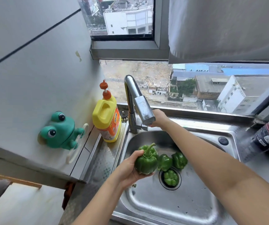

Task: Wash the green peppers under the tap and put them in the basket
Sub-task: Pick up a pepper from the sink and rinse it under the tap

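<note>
Washing is starting: the left hand (129, 168) clasps a green bell pepper (146, 161) near the sink (146, 208)'s left edge. The right hand (159, 118), fingers hidden, is behind the tap (140, 103), probably to turn it on.

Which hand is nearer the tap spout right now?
Right. The right hand is just behind the tap spout; the left hand is lower, over the sink, holding a green pepper.
</note>
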